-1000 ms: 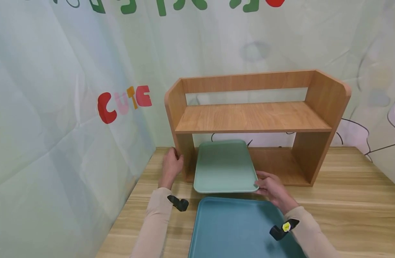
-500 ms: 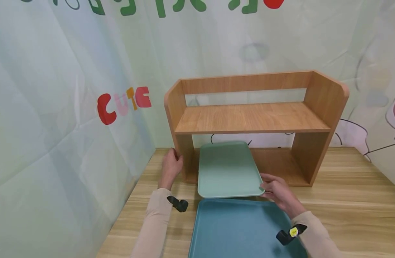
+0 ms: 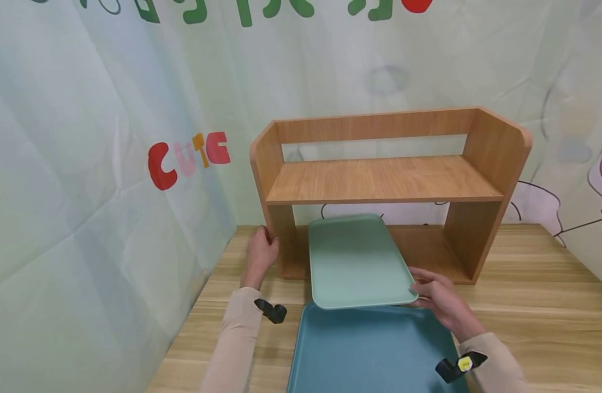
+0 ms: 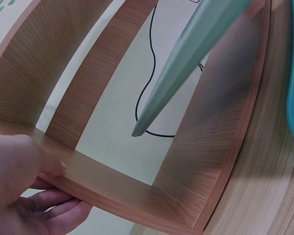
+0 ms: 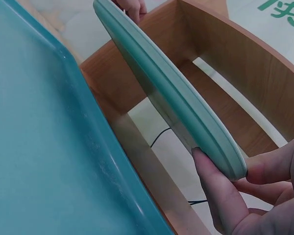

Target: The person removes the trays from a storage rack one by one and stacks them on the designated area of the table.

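A light green tray (image 3: 359,262) hangs tilted in front of the lower opening of a wooden shelf (image 3: 384,180), its far end still inside. My right hand (image 3: 440,300) pinches the tray's near right corner; in the right wrist view the thumb and fingers (image 5: 218,191) lie on both faces of its rim. My left hand (image 3: 260,256) grips the front edge of the shelf's left side panel, thumb inside and fingers outside in the left wrist view (image 4: 34,186). Below the green tray a larger blue tray (image 3: 369,349) lies on the table, its far edge partly covered.
The wooden table (image 3: 541,305) extends to both sides of the shelf. A printed curtain (image 3: 109,245) with coloured letters hangs at the left and behind. The shelf's upper board (image 3: 384,177) lies above the green tray.
My right hand has drawn the green tray toward me and to the right, so its near end now overlaps the blue tray's far edge. The left hand has stayed in place.
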{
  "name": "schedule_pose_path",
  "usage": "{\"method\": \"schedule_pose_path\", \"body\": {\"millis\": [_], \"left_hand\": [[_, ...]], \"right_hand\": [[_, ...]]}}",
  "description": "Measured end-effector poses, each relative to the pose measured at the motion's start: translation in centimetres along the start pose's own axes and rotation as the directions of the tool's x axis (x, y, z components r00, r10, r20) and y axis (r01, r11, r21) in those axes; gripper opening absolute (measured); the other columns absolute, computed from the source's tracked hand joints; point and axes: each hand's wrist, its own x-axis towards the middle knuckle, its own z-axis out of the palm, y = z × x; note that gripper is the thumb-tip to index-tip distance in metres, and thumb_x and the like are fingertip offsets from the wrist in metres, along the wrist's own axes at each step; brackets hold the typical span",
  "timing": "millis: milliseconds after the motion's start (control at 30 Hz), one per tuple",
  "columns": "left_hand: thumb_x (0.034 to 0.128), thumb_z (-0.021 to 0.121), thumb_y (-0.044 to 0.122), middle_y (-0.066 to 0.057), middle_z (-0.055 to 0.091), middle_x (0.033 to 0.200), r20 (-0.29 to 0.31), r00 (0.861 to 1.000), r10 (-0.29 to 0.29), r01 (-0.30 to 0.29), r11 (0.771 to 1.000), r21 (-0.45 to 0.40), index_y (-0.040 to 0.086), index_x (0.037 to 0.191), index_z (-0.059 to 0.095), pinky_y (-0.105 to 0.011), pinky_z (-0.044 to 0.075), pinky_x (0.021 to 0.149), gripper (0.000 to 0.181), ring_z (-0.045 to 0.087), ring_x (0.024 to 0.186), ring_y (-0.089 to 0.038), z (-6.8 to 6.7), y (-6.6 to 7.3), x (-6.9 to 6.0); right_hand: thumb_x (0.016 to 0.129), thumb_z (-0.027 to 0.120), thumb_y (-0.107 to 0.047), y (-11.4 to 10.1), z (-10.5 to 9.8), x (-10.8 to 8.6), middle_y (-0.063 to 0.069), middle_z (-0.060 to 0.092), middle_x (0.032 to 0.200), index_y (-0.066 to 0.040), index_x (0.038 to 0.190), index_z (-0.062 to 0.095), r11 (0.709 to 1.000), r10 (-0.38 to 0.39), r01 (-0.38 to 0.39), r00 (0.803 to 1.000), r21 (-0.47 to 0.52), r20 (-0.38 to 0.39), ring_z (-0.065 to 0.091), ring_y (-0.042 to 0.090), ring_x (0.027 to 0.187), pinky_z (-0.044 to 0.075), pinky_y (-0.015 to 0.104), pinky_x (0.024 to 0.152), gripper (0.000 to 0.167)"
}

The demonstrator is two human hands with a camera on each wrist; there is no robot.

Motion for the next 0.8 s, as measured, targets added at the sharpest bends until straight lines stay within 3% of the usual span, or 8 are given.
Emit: {"method": "schedule_pose_path", "body": {"millis": [467,800], "left_hand": [[0.0935,0.055,0.015,-0.017,0.059,0.098,0.023,0.999,-0.04,0.04,0.999,-0.002,0.0,0.107,0.052,-0.036,0.048,0.069,0.02,0.058,0.086,-0.028,-0.1,0.0,0.0],[0.092,0.057,0.013,-0.016,0.059,0.094,0.009,1.0,-0.014,0.014,1.0,0.004,-0.001,0.104,0.052,-0.036,0.046,0.067,0.019,0.056,0.083,-0.027,-0.1,0.1,0.0]], "right_hand": [[0.097,0.046,-0.009,-0.1,-1.5,-1.0,0.014,0.045,0.127,0.0,0.148,0.029,1.0,-0.011,0.012,1.0,0.004,-0.01,0.058,0.017,0.095,0.053,0.032,0.081,0.053],[0.098,0.046,-0.011,0.1,-2.6,-1.4,0.01,0.046,0.127,-0.001,0.146,0.033,1.0,-0.011,0.011,1.0,-0.028,-0.005,0.058,0.015,0.095,0.053,0.031,0.081,0.051]]}}
